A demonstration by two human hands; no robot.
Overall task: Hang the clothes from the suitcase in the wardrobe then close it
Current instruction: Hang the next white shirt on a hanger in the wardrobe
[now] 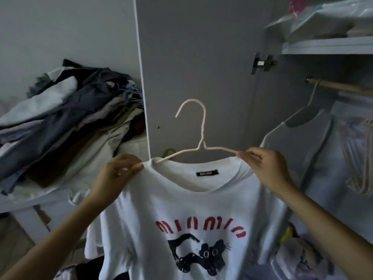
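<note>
A white T-shirt (181, 203) with red lettering and a black cat print hangs in front of me, with a pale pink hanger (198, 126) partly inside its neck opening. My left hand (119, 172) pinches the shirt's left shoulder at the collar. My right hand (266, 166) pinches the hanger's right arm together with the shirt's right shoulder. The hook points up and left, free of any rail. The wardrobe's wooden rail (343, 88) is at the upper right, and the open wardrobe door (197, 57) stands straight ahead. No suitcase is in view.
One white garment (314, 142) hangs on the rail on a grey hanger. A shelf (327, 45) above carries plastic-wrapped bundles. A heap of folded clothes (66, 118) lies on a white surface at the left. A door hinge (262, 62) sits beside the shelf.
</note>
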